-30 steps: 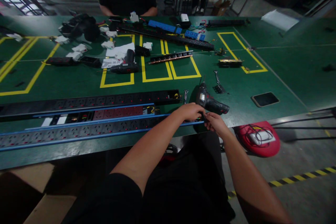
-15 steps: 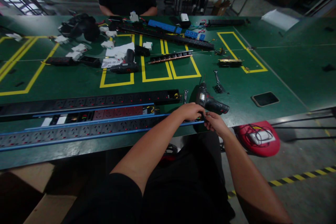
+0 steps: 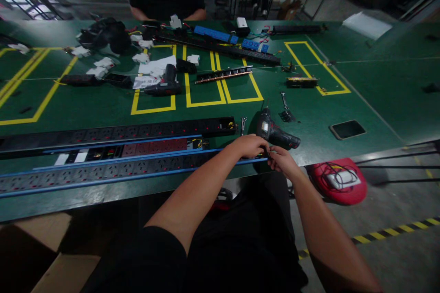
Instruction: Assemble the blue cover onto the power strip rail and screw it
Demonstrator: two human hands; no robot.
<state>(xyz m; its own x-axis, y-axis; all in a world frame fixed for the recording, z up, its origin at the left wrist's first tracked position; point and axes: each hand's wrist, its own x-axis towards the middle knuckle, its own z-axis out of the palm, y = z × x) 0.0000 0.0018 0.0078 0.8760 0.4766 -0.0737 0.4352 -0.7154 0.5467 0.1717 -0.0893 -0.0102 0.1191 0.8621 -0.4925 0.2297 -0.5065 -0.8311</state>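
The left hand (image 3: 253,146) and the right hand (image 3: 281,158) meet with fingers bent into a narrow grip at the right end of the long black socket strip with blue edges (image 3: 140,166), which lies along the near table edge; whether the fingertips close on a small part, I cannot tell. A white paper sheet (image 3: 139,83) bears printed Chinese characters, too blurred to read; a black cordless drill (image 3: 275,132) beside the hands carries a pale label, illegible.

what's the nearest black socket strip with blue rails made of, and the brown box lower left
Long black socket strip with blue rails: probably plastic, from its dull matte faces; the smooth rails could be painted metal or plastic. Brown flapped box: most likely uncoated cardboard, from its flat tan panels.
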